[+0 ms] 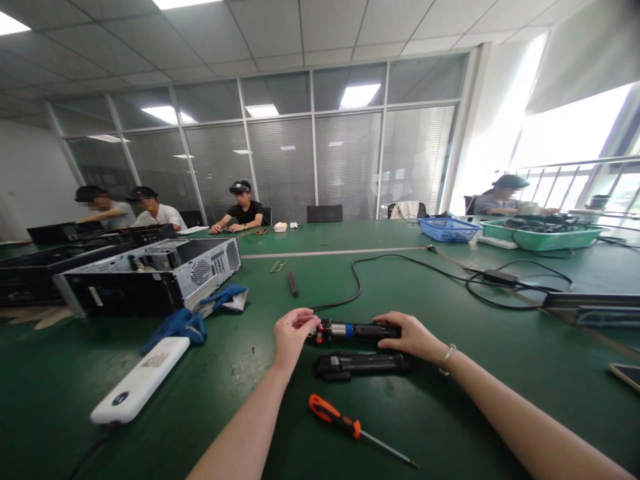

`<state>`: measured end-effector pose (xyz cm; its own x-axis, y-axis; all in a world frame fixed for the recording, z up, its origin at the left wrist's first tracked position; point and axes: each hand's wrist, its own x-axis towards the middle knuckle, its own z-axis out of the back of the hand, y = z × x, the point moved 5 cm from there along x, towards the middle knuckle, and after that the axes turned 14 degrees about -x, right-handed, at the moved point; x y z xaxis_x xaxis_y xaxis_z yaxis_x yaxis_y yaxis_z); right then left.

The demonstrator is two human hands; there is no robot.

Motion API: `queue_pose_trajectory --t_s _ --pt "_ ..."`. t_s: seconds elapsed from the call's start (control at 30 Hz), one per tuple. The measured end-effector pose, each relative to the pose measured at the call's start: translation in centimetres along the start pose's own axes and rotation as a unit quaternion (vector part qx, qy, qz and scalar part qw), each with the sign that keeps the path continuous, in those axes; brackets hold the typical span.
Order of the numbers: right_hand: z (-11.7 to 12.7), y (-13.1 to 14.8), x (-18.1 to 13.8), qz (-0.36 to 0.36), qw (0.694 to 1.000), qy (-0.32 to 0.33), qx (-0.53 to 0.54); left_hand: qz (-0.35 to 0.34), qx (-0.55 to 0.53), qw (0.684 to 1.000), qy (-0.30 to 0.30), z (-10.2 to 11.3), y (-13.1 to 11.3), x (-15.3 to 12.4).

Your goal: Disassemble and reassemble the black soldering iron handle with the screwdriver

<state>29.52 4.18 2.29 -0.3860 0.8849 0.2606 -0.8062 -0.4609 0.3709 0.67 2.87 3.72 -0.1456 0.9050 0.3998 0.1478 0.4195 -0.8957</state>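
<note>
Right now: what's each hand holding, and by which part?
One black device: the left hand pinches its left end, the right hand grips its right end.

the black device (360,330) looks like matt plastic with a glossy blue band. the black shell (363,365) at its six o'clock is matt plastic too. the screwdriver (356,428) has a smooth orange plastic handle and a bare metal shaft. at ten o'clock the computer case (165,273) is dull grey metal and the gloves (175,327) are blue cloth. the table (450,413) is matt green.

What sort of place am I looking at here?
Likely an office meeting room used as an electronics repair space: glass partitions with blinds, an opened computer case on the long green table, and a screwdriver near a partly dismantled black device.
</note>
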Motion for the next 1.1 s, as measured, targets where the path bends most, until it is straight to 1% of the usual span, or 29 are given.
queue_pose_trajectory --t_s 0.1,0.17,0.23,0.27,0.3,0.37,0.53,0.6,0.67,0.7,0.77,0.83,0.87,0.9,0.93,1.0,1.07,1.1 --pt "0.9 0.6 -0.1 0.000 0.999 -0.044 -0.007 -0.017 -0.011 0.997 -0.068 1.6 0.3 0.7" --pt "1.3 1.1 -0.2 0.005 0.998 -0.062 -0.015 -0.015 -0.032 0.992 -0.119 2.9 0.7 1.2" --pt "1.1 1.5 -0.2 0.018 0.998 -0.050 -0.022 0.004 -0.066 0.987 -0.145 3.9 1.4 1.5" --pt "0.8 1.5 -0.2 0.023 0.999 -0.036 -0.026 0.018 -0.081 0.986 -0.146 4.1 1.7 1.6" --pt "0.6 1.5 -0.2 0.024 0.999 -0.020 -0.027 0.033 -0.089 0.986 -0.137 4.1 1.9 1.6" --pt "0.1 1.1 -0.1 0.019 1.000 0.010 -0.018 0.060 -0.082 0.990 -0.100 3.7 2.1 1.5" --pt "0.5 -0.3 -0.1 0.017 0.998 0.054 0.022 0.108 -0.008 0.994 0.008 1.4 1.7 0.6" --pt "0.8 -0.9 -0.2 0.008 0.997 0.071 0.034 0.112 0.017 0.992 0.060 0.3 1.7 0.2" --pt "1.2 -1.3 -0.4 0.000 0.996 0.077 0.037 0.104 0.027 0.990 0.096 -0.5 1.9 0.0" --pt "1.5 -1.3 -0.4 -0.002 0.997 0.068 0.031 0.099 0.029 0.990 0.101 -0.7 2.1 -0.1" --pt "2.2 -0.8 -0.5 0.002 1.000 0.024 0.005 0.092 0.037 0.991 0.093 -0.6 2.3 0.0" --pt "2.9 0.6 -0.5 0.011 0.999 -0.037 -0.024 0.090 0.047 0.992 0.077 -0.2 2.4 0.2" --pt "3.1 1.5 -0.6 0.021 0.998 -0.057 -0.032 0.090 0.050 0.992 0.071 0.0 2.4 0.3" --pt "3.1 2.6 -0.7 0.035 0.997 -0.060 -0.034 0.090 0.050 0.992 0.068 0.2 2.4 0.3" --pt "2.8 3.7 -0.8 0.054 0.997 -0.046 -0.032 0.090 0.048 0.993 0.066 0.3 2.3 0.3" --pt "1.9 5.9 -1.3 0.097 0.995 0.021 -0.029 0.086 0.048 0.993 0.068 0.3 2.2 0.3" --pt "1.0 7.4 -1.8 0.132 0.988 0.075 -0.041 0.081 0.051 0.993 0.072 0.1 2.1 0.1" --pt "0.8 7.9 -2.0 0.143 0.985 0.087 -0.049 0.078 0.052 0.993 0.073 0.0 2.0 0.1"
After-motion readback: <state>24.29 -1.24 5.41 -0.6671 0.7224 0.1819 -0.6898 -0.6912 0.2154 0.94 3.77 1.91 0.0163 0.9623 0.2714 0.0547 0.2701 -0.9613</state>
